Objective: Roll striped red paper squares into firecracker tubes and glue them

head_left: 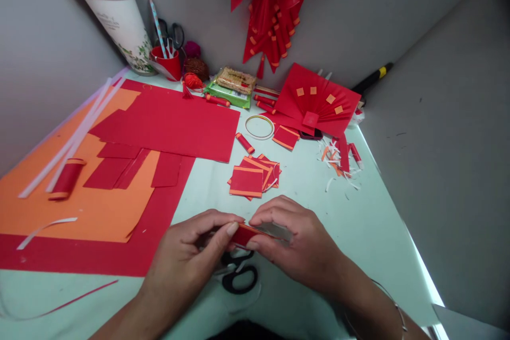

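Note:
Between both hands is a small red paper piece with an orange edge strip (244, 235), held above the near part of the table. My left hand (199, 247) pinches its left end between thumb and fingers. At the right end, the thumb and curled fingers of my right hand (297, 241) grip it too. Black-handled scissors (239, 279) lie just below the hands, their blades partly hidden by my left hand. Beyond my fingertips sits a pile of red paper pieces with orange strips (246, 180). A small red paper roll (245, 143) lies behind that pile.
Large red sheets (179, 127) and an orange sheet (131, 218) cover the left side. A tape roll (260, 127), a folded red paper fan (319, 98) and paper scraps (338, 162) lie farther back. A white cup (113, 16) stands at the back left, beside a red pen holder (169, 65).

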`<act>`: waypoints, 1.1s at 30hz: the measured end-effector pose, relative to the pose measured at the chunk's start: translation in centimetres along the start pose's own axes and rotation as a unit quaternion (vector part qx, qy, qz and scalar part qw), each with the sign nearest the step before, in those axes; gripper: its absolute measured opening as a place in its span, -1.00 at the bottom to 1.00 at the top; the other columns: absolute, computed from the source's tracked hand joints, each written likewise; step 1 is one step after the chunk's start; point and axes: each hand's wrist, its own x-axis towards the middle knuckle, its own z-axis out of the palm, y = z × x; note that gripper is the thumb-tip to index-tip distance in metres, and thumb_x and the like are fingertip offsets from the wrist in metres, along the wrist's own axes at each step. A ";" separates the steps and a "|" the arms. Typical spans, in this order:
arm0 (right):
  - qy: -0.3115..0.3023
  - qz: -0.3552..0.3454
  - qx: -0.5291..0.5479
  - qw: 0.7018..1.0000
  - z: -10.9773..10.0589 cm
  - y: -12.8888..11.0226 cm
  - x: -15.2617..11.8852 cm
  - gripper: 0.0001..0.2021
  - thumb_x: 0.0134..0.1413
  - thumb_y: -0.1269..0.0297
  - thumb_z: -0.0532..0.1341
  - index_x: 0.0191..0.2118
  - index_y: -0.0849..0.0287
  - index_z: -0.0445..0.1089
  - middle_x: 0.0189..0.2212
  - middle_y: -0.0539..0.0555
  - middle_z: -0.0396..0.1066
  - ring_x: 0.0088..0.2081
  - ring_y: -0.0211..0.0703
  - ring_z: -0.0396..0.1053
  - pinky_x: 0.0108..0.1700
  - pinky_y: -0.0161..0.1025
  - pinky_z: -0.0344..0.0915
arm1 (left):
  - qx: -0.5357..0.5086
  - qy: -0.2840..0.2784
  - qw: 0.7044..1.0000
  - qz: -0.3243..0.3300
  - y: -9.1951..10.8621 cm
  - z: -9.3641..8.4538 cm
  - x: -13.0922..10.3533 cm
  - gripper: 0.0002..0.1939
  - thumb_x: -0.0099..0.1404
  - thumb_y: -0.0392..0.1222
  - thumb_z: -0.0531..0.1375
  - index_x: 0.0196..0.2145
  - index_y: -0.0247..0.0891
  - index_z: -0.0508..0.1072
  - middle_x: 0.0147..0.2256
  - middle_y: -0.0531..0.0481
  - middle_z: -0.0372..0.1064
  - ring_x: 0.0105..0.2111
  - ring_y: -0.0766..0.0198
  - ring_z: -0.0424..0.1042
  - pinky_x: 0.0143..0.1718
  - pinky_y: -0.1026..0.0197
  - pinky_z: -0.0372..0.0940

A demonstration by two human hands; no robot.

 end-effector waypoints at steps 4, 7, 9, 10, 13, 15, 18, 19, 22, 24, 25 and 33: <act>0.008 -0.007 -0.025 1.000 0.9 -0.3 0.1 -0.83 0.22 0.35 0.22 -0.41 0.13 0.48 -0.44 0.04 0.48 -0.33 -0.13 0.41 -0.24 -0.17 0.35 | -0.006 -0.026 1.000 0.012 -0.3 0.2 -0.2 -0.84 0.26 -0.03 0.28 -0.36 -0.10 0.64 -0.40 0.06 0.61 -0.51 0.30 0.51 -0.44 0.36 0.41; 0.016 0.020 -0.022 0.999 0.7 -0.1 0.1 -0.85 0.18 0.38 0.21 -0.40 0.12 0.48 -0.42 0.02 0.48 -0.31 -0.14 0.41 -0.24 -0.20 0.34 | -0.003 -0.024 1.000 -0.016 -0.5 0.0 -0.2 -0.80 0.27 0.02 0.27 -0.35 -0.11 0.63 -0.44 0.06 0.60 -0.51 0.28 0.52 -0.46 0.34 0.39; 0.023 0.048 -0.018 0.998 0.4 0.1 0.1 -0.86 0.15 0.41 0.21 -0.40 0.11 0.47 -0.41 0.01 0.48 -0.30 -0.16 0.42 -0.23 -0.22 0.34 | 0.005 -0.010 0.999 -0.044 -0.4 -0.3 0.0 -0.76 0.27 0.07 0.26 -0.33 -0.11 0.62 -0.52 0.07 0.58 -0.50 0.24 0.53 -0.46 0.32 0.37; 0.025 0.062 -0.016 0.998 0.3 0.2 0.2 -0.87 0.14 0.42 0.22 -0.40 0.10 0.47 -0.40 0.00 0.48 -0.30 -0.16 0.42 -0.22 -0.23 0.34 | 0.009 -0.002 0.998 -0.056 -0.4 -0.5 0.1 -0.74 0.26 0.09 0.26 -0.32 -0.12 0.61 -0.55 0.08 0.57 -0.49 0.23 0.54 -0.45 0.32 0.37; 0.018 0.092 -0.008 0.996 -0.1 0.4 0.3 -0.87 0.13 0.43 0.22 -0.41 0.10 0.46 -0.39 -0.04 0.47 -0.30 -0.19 0.43 -0.21 -0.25 0.32 | 0.018 0.008 0.997 -0.074 -0.3 -1.0 0.3 -0.70 0.26 0.14 0.25 -0.30 -0.12 0.60 -0.60 0.09 0.55 -0.47 0.20 0.54 -0.38 0.29 0.37; 0.007 0.101 -0.004 0.995 -0.3 0.4 0.3 -0.88 0.14 0.41 0.23 -0.40 0.09 0.46 -0.39 -0.05 0.47 -0.30 -0.20 0.43 -0.21 -0.26 0.31 | 0.015 0.012 0.997 -0.074 -0.4 -1.1 0.3 -0.69 0.26 0.16 0.25 -0.30 -0.12 0.59 -0.59 0.10 0.56 -0.47 0.20 0.54 -0.35 0.28 0.37; -0.003 0.100 -0.006 0.995 -0.3 0.5 0.3 -0.89 0.14 0.38 0.25 -0.40 0.09 0.46 -0.39 -0.04 0.47 -0.30 -0.20 0.42 -0.22 -0.26 0.30 | 0.014 0.011 0.997 -0.074 -0.5 -1.1 0.4 -0.69 0.28 0.15 0.23 -0.29 -0.12 0.58 -0.58 0.11 0.56 -0.47 0.19 0.54 -0.33 0.27 0.36; -0.003 0.101 -0.007 0.995 -0.3 0.5 0.3 -0.89 0.14 0.38 0.25 -0.40 0.09 0.45 -0.39 -0.05 0.47 -0.31 -0.20 0.42 -0.22 -0.26 0.30 | 0.015 0.009 0.997 -0.073 -0.6 -1.1 0.4 -0.69 0.29 0.15 0.22 -0.29 -0.12 0.58 -0.59 0.10 0.56 -0.47 0.19 0.54 -0.32 0.26 0.36; -0.002 0.108 -0.004 0.994 -0.5 0.6 0.3 -0.90 0.13 0.40 0.22 -0.39 0.10 0.44 -0.39 -0.04 0.47 -0.32 -0.20 0.41 -0.22 -0.26 0.30 | 0.017 0.000 0.997 -0.078 -0.6 -1.0 0.4 -0.67 0.32 0.15 0.18 -0.28 -0.13 0.58 -0.60 0.09 0.55 -0.48 0.17 0.54 -0.33 0.24 0.36; -0.005 0.111 -0.004 0.994 -0.6 0.7 0.3 -0.89 0.12 0.41 0.21 -0.38 0.09 0.44 -0.38 -0.04 0.47 -0.31 -0.20 0.41 -0.22 -0.26 0.30 | 0.026 -0.009 0.996 -0.081 -0.6 -0.9 0.4 -0.65 0.33 0.15 0.16 -0.30 -0.14 0.57 -0.61 0.08 0.53 -0.49 0.17 0.53 -0.38 0.24 0.34; -0.008 0.112 -0.006 0.994 -0.7 0.8 0.3 -0.89 0.11 0.42 0.20 -0.38 0.09 0.44 -0.38 -0.04 0.47 -0.31 -0.20 0.40 -0.23 -0.26 0.30 | 0.035 -0.014 0.996 -0.079 -0.6 -0.9 0.4 -0.64 0.34 0.16 0.14 -0.32 -0.14 0.57 -0.61 0.08 0.52 -0.50 0.18 0.51 -0.42 0.25 0.32; -0.056 0.163 0.039 0.984 -1.2 1.1 0.3 -0.88 0.08 0.43 0.20 -0.37 0.10 0.47 -0.36 -0.04 0.48 -0.30 -0.21 0.39 -0.26 -0.30 0.30 | 0.073 0.001 0.996 -0.050 -0.8 -0.7 0.5 -0.66 0.26 0.16 0.23 -0.43 -0.14 0.55 -0.56 0.11 0.43 -0.55 0.28 0.35 -0.54 0.33 0.22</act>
